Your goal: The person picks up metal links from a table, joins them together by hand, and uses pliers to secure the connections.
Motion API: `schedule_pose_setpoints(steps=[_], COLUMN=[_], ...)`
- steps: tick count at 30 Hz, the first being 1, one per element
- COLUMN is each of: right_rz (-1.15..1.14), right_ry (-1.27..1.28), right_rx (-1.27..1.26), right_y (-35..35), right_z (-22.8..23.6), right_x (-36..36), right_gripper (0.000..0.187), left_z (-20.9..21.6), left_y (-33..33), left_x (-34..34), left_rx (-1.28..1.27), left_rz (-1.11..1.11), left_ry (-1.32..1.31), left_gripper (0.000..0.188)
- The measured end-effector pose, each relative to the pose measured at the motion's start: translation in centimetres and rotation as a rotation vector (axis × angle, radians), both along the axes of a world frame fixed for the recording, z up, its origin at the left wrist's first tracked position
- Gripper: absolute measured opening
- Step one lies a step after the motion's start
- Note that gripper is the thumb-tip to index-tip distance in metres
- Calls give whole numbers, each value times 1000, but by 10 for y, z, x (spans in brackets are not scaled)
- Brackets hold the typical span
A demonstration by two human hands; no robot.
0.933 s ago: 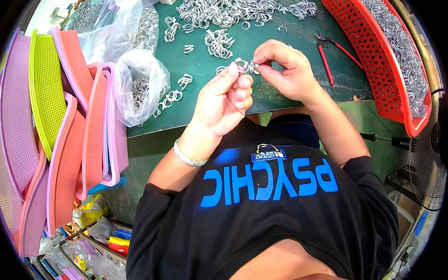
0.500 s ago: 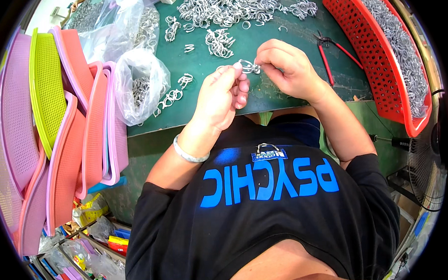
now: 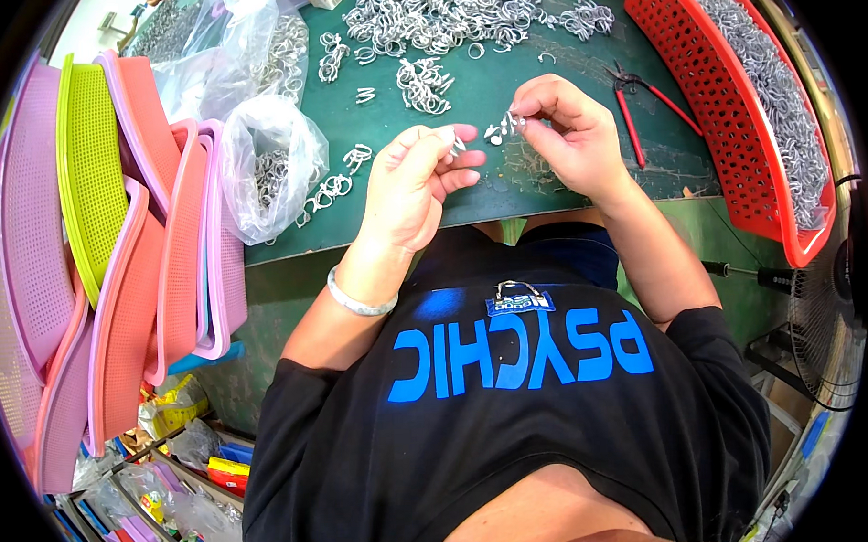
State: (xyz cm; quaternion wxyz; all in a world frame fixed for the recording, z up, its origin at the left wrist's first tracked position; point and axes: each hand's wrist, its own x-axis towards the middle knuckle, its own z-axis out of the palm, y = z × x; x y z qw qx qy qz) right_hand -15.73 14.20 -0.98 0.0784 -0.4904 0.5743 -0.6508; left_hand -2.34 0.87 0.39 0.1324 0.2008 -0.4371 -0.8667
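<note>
Over the near edge of the green table, my left hand point(image 3: 410, 184) pinches a small silvery metal ring point(image 3: 457, 147) between thumb and fingers, with most of it hidden. A short gap to the right, my right hand point(image 3: 574, 132) grips a small cluster of silvery metal rings point(image 3: 505, 127) at its fingertips; how many is hard to make out. Beyond the hands lies a small heap of rings point(image 3: 424, 86), with a single coiled piece point(image 3: 365, 96) to its left. A row of linked-looking rings point(image 3: 328, 194) lies left of my left hand.
A large ring pile point(image 3: 444, 14) covers the table's far side. Red-handled pliers point(image 3: 630, 121) lie right of my right hand, before a red perforated basket point(image 3: 735, 127) full of rings. At left stand a clear plastic bag point(image 3: 301, 147) of rings and stacked coloured baskets point(image 3: 96, 178).
My hands have drawn apart; before, they met at the rings between them. The cluster has stayed with my right hand, and my left fingers have spread somewhat.
</note>
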Motion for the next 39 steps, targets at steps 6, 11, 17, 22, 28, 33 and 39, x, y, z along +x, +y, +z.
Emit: schedule_pose_setpoints(steps=[6, 11, 17, 22, 28, 33, 39], right_rz=[1, -17, -22, -41, -106, -158, -170], right_ry=[-3, -44, -90, 16, 220, 337, 355], right_rx=[9, 33, 49, 55, 17, 5, 12], right_y=[-2, -4, -7, -7, -7, -7, -6], right_z=[-3, -4, -5, -4, 2, 7, 9], right_x=[5, 9, 15, 15, 17, 19, 20], right_gripper=[15, 14, 13, 14, 17, 19, 19], left_z=[-6, 6, 0, 1, -2, -4, -4], left_y=[-1, 7, 6, 7, 7, 6, 6], left_x=[4, 1, -3, -3, -3, -3, -2], left_rx=[5, 45, -11, -42, -69, -79, -88], left_rz=[-91, -66, -143, -143, -119, -110, -121], left_ry=[61, 60, 34, -1, 0, 2, 20], left_gripper=[11, 13, 13, 9, 7, 6, 6])
